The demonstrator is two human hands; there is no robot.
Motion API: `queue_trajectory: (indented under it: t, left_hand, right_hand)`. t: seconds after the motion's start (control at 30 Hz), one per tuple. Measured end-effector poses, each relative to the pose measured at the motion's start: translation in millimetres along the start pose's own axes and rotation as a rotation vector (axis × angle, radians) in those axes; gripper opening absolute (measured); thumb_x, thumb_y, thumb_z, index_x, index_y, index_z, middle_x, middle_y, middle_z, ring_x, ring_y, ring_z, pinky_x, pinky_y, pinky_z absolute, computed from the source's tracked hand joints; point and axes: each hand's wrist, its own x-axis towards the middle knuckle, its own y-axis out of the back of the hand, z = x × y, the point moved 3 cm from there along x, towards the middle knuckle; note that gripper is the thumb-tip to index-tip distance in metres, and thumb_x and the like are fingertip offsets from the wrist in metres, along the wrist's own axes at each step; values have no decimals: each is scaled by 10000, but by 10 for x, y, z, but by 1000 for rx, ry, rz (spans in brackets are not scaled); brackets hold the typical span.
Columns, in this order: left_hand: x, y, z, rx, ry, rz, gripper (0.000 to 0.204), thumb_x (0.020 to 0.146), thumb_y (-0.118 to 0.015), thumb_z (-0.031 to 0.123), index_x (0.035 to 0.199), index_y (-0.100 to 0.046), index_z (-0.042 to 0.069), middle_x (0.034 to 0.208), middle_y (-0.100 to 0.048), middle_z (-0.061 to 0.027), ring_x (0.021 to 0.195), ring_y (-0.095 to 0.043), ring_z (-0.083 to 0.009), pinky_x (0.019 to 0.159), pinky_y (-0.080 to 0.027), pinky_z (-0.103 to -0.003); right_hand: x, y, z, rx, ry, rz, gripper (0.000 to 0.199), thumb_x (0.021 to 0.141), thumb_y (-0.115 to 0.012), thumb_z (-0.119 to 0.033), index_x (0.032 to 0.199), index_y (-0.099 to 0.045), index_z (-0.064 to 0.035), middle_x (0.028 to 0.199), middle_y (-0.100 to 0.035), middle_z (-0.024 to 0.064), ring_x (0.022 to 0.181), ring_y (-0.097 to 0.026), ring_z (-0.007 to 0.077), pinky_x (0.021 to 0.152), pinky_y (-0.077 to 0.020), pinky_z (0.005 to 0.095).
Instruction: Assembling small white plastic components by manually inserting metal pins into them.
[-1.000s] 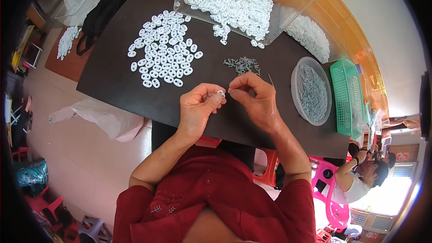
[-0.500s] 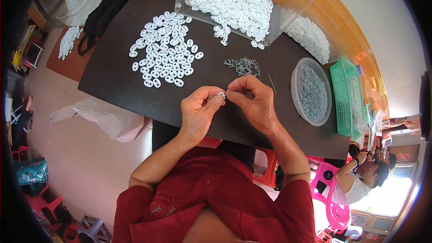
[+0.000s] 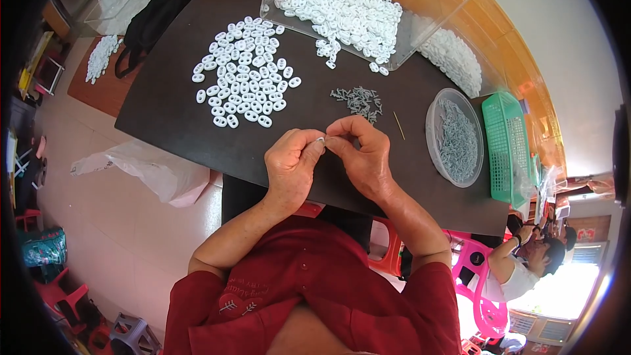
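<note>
Over the near edge of the dark table, my left hand (image 3: 290,163) pinches a small white two-holed oval plastic piece (image 3: 321,139) between thumb and fingertips. My right hand (image 3: 363,155) meets it there, thumb and forefinger closed at the piece's right side; whatever is between them is too small to make out. Beyond my left hand spreads a loose group of white two-holed oval pieces (image 3: 244,82). Past my right hand lies a little heap of small grey screw-like pieces (image 3: 358,102), with a thin brass-coloured stick (image 3: 399,125) to its right.
A clear bin (image 3: 420,52) tipped toward me spills white pieces at the table's back. To the right stand a round tub (image 3: 430,135) of grey pieces and a green basket (image 3: 494,151). A black bag (image 3: 154,23) is at the far left; another person (image 3: 516,273) sits at the right.
My right fingertips have come closer to the white piece and now press against it, covering more of it. The view has shifted slightly; the things on the table lie as before.
</note>
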Motion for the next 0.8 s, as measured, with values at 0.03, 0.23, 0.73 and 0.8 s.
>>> queue_trajectory:
  t: [0.03,0.23,0.73,0.8]
  left_hand:
    - [7,-2,-6,-91,29,41,64,817,-601,-6,875,-627,-7,712,-563,-37,651,-517,-93,583,-416,-221]
    - [21,31,25,-207,146,36,76,826,-603,3,892,-632,-20,737,-577,-27,669,-516,-74,589,-416,-213]
    - [38,45,-3,-394,281,42,100,840,-608,33,924,-630,-18,759,-610,-22,641,-516,-68,551,-409,-199]
    - [65,73,-16,-395,321,31,118,848,-607,48,941,-628,-21,767,-614,-20,653,-518,-56,549,-401,-183]
  right_hand:
    - [1,-1,-3,0,1,-1,114,780,-625,17,889,-597,2,785,-582,2,699,-507,55,627,-439,205]
    - [28,-5,-33,117,-57,-39,124,801,-609,15,924,-595,2,798,-586,3,719,-528,54,643,-451,202]
    - [84,-39,42,-47,106,-25,120,816,-581,15,935,-596,19,800,-606,41,721,-550,79,658,-456,215]
    - [101,-24,51,46,17,-80,119,837,-564,9,951,-595,27,813,-615,41,740,-558,79,670,-461,215]
